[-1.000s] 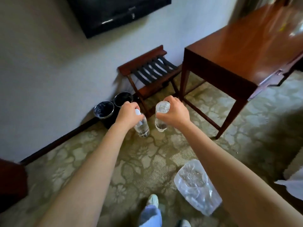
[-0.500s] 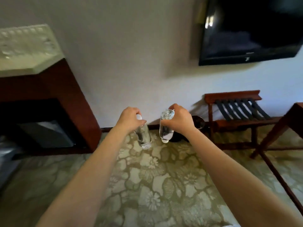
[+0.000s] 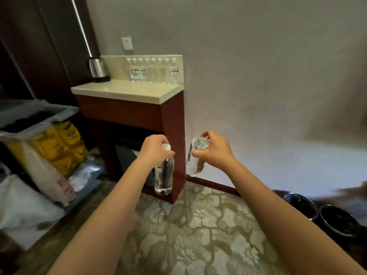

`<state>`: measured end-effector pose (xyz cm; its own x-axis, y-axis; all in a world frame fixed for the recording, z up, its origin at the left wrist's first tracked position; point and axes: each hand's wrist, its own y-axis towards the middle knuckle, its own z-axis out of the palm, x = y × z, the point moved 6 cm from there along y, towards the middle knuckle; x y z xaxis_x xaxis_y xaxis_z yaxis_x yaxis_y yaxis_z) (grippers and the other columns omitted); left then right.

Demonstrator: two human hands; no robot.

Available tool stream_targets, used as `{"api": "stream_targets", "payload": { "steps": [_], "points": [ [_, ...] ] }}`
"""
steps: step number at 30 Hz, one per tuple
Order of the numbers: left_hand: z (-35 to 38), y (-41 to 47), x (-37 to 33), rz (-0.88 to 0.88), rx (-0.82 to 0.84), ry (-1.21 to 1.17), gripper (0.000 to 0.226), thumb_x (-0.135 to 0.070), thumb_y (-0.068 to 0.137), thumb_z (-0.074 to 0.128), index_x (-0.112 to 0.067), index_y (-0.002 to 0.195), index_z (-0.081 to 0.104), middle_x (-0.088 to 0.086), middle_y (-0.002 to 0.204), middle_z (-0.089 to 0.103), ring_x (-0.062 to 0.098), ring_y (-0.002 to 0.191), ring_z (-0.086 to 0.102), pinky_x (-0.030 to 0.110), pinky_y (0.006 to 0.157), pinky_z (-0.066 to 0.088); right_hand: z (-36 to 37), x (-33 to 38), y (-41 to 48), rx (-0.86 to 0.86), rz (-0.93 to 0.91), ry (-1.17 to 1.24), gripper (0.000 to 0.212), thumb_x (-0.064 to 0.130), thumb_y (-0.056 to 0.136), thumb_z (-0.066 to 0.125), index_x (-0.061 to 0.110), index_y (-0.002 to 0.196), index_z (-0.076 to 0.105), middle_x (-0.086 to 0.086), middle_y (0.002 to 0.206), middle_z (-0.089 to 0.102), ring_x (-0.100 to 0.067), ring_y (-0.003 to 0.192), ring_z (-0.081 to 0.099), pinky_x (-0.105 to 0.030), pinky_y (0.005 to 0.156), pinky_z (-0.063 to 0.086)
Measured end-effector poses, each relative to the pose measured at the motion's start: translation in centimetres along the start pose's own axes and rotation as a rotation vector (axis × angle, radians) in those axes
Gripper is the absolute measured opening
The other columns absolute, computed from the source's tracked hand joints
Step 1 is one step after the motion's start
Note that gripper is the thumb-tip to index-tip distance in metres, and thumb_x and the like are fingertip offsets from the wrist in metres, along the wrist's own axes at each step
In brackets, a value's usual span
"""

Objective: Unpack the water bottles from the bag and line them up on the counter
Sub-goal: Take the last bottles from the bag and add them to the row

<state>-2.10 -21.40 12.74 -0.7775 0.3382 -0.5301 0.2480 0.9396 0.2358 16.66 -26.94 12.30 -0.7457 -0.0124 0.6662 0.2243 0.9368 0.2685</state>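
Note:
My left hand (image 3: 154,148) grips a clear water bottle (image 3: 163,175) near its white cap, and the bottle hangs down in front of the cabinet. My right hand (image 3: 213,150) holds a second clear bottle (image 3: 196,155), its base turned toward me and its neck pointing down. Both are held out at about waist height. Farther off, the cream counter (image 3: 127,91) carries a row of several water bottles (image 3: 153,71) lined up against its back wall. The bag is out of view.
A steel kettle (image 3: 97,70) stands at the counter's back left. A dark red cabinet (image 3: 127,114) carries the counter. A cart with yellow packs and white bags (image 3: 49,155) is at the left. Two black bins (image 3: 317,211) sit by the wall at the right.
The view has swung left from the luggage rack and desk to the counter with its bottle row. Both hands still carry their bottles out in front.

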Motion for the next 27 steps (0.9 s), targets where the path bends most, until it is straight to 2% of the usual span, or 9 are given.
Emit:
{"api": "stream_targets", "payload": {
  "steps": [4,9,12,16,22,27],
  "points": [
    [-3.8,5.8,4.7,-0.033,-0.081,0.009,0.024,-0.031,0.077,0.075,-0.016,0.089,0.061,0.000,0.097,0.059,0.016,0.092,0.054,0.026,0.070,0.041,3.2,3.8,6.4,-0.015,-0.090,0.086,0.043,0.035,0.063,0.075,0.023,0.100,0.055,0.007,0.093,0.060,-0.017,0.086,0.059,-0.034,0.073,0.051],
    [-7.4,15.4,9.2,-0.053,-0.200,0.040,0.026,-0.032,0.075,0.076,-0.014,0.091,0.063,0.000,0.093,0.060,0.015,0.089,0.054,0.025,0.070,0.039,8.3,7.9,17.7,-0.020,-0.246,0.186,0.053,0.040,0.055,0.072,0.022,0.102,0.057,0.005,0.100,0.062,-0.018,0.092,0.060,-0.040,0.081,0.053],
    [-10.1,21.8,11.2,-0.074,-0.256,0.073,0.029,-0.033,0.075,0.075,-0.013,0.092,0.064,0.000,0.093,0.061,0.015,0.090,0.054,0.025,0.071,0.038,10.5,10.7,25.2,-0.017,-0.305,0.205,0.054,0.040,0.058,0.074,0.021,0.106,0.057,0.004,0.103,0.063,-0.018,0.093,0.060,-0.036,0.081,0.052],
    [-14.5,29.2,14.2,-0.114,-0.348,0.081,0.036,-0.033,0.076,0.075,-0.010,0.102,0.064,0.001,0.096,0.058,0.016,0.092,0.053,0.027,0.074,0.042,13.4,14.7,33.6,-0.030,-0.376,0.213,0.054,0.034,0.065,0.078,0.018,0.111,0.057,0.002,0.108,0.063,-0.015,0.097,0.058,-0.029,0.077,0.046],
    [-19.1,39.8,21.5,-0.094,-0.415,0.113,0.030,-0.027,0.078,0.070,-0.008,0.100,0.065,0.008,0.102,0.063,0.022,0.097,0.057,0.031,0.078,0.046,20.2,20.2,44.6,-0.042,-0.424,0.261,0.062,0.039,0.062,0.078,0.015,0.115,0.057,0.002,0.111,0.061,-0.014,0.099,0.056,-0.026,0.077,0.040],
    [-22.5,48.6,28.4,-0.026,-0.459,0.146,0.030,-0.027,0.079,0.069,-0.008,0.102,0.065,0.008,0.107,0.063,0.022,0.101,0.056,0.026,0.078,0.039,27.2,23.9,53.4,-0.097,-0.421,0.211,0.056,0.030,0.064,0.078,0.017,0.114,0.057,0.001,0.113,0.062,-0.017,0.101,0.057,-0.032,0.082,0.049]
  ]
}}
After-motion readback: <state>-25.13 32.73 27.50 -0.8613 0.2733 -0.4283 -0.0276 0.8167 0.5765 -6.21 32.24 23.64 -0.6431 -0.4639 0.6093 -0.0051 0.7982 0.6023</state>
